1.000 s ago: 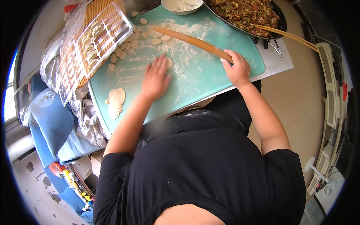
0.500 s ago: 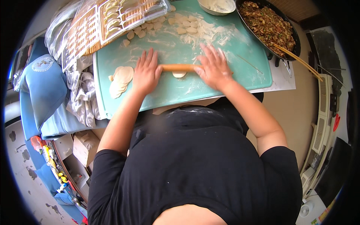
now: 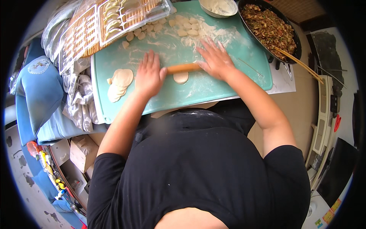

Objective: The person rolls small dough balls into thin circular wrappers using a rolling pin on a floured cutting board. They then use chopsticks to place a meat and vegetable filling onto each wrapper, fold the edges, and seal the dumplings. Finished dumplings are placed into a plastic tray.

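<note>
- The green board (image 3: 207, 87) spreads before you, with a black pan (image 3: 282, 11) of chopped filling at its far right corner and a clear tray (image 3: 134, 15) holding dumplings at its far left.
- Your left hand (image 3: 149, 74) lies palm down over the pin's left end, its fingers straight and pointing away from you rather than curled round it, thumb beside the wood.
- Your right hand (image 3: 217, 61) is also palm down, fingers outstretched and fanned, with the thumb by the pin's right end.
- The rolling pin (image 3: 183, 68) lies crosswise between your hands; a second ago you held it slanted in your right hand alone, your left lying flat on the board.
- The stack of wrappers (image 3: 121, 82) rests left of your left hand.
- The dough disc (image 3: 180, 78) sits on the board at the pin's near side; more of it shows than half a second ago.
</note>
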`<state>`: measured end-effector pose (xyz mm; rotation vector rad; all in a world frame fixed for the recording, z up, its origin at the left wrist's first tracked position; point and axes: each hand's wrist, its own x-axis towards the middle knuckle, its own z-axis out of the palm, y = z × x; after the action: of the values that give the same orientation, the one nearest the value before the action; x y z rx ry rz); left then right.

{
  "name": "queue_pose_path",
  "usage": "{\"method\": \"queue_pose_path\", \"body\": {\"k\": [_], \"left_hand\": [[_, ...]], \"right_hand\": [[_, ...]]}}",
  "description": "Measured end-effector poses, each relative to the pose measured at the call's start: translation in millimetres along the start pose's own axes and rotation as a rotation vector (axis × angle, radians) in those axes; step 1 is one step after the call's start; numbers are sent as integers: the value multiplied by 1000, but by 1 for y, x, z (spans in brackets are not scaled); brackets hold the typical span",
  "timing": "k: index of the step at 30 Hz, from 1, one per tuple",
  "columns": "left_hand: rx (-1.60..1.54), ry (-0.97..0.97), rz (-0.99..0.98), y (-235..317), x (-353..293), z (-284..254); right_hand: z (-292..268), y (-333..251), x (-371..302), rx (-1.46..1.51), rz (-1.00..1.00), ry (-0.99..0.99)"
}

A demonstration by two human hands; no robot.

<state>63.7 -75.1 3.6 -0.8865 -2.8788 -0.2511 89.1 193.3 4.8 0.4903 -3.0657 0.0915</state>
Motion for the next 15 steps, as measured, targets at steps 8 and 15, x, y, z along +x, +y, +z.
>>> {"method": "queue_pose_path", "body": {"k": [8, 15], "left_hand": [[-141, -33, 21, 3, -24, 7], [-192, -127, 98, 29, -48, -10]], "right_hand": [[-15, -7, -8, 45, -179, -134], [-5, 1, -45, 81, -144, -120]]}}
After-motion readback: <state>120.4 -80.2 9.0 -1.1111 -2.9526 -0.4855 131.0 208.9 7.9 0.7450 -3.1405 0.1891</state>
